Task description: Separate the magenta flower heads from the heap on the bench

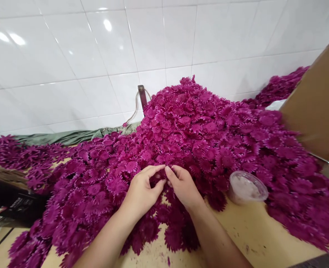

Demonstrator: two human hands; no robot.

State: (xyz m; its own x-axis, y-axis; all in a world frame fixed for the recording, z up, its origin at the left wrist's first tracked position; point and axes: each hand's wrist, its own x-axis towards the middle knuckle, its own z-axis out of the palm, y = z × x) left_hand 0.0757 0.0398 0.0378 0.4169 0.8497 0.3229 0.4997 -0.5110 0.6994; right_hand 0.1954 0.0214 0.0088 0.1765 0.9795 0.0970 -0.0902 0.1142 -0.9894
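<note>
A big heap of magenta artificial flower heads [197, 126] covers the yellowish table [248, 230] up to the tiled wall. My left hand [143, 190] and my right hand [182, 184] meet at the heap's front edge. Their fingertips are curled and pinched together on a flower head [161, 178] between them. Most of that flower is hidden by the fingers. More flower heads lie under both wrists.
A small clear plastic tub [246, 186] with pale contents stands right of my right hand. A cardboard panel [319, 100] rises at the right. A black box [10, 204] sits at the left edge. Green cloth [69, 136] lies along the wall.
</note>
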